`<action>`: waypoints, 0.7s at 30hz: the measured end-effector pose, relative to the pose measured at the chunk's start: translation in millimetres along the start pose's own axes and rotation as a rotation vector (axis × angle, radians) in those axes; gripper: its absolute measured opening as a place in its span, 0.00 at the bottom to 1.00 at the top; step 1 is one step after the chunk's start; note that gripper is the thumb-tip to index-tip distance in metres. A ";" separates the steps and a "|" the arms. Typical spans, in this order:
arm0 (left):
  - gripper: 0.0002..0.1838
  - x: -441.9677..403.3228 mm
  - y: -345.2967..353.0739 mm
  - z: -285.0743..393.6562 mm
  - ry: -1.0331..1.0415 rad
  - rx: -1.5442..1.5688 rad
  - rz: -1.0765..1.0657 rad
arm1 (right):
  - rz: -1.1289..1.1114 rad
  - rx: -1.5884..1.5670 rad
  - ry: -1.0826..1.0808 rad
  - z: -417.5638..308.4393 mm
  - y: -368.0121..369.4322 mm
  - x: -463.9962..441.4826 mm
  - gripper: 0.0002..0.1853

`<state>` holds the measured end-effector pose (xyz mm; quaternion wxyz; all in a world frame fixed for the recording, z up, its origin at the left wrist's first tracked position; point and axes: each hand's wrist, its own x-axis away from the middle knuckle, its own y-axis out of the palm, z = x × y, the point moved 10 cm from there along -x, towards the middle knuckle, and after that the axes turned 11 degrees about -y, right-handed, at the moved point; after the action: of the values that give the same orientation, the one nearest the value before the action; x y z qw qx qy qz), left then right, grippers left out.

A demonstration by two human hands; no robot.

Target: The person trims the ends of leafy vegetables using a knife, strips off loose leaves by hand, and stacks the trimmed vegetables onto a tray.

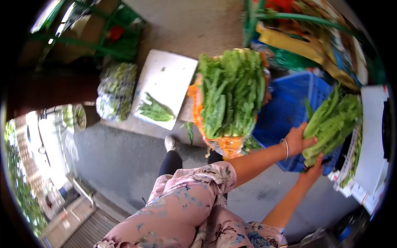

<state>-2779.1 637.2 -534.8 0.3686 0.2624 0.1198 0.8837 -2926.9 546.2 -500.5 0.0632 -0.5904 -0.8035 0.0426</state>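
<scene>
Over the right side of a blue basket (275, 109), my left hand (298, 141), with a bracelet at the wrist, grips a bunch of leafy greens (334, 124) near its stem end. Close below it, my right hand (313, 168) is closed at the base of the bunch, around something dark and thin that I cannot make out. The leaves point up and to the right. Left of the basket, a large pile of long green leafy vegetables (233, 93) lies on orange and clear plastic.
A white board (165, 78) bears a small bunch of greens (156, 110). Plastic-wrapped vegetables (118, 91) lie left of it. Green metal frames (289, 16) stand at the top, with cardboard and bags. White boxes (372, 136) are at the far right.
</scene>
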 end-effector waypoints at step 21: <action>0.20 229.9 -684.6 -354.4 -0.481 -0.003 0.698 | -1.302 0.695 -0.273 434.3 513.9 425.7 0.27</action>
<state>-2707.6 1273.9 -1021.3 0.0651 0.4856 -0.0672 0.8691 -2633.6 1108.9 -981.4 0.1581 0.0688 -0.9314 0.3206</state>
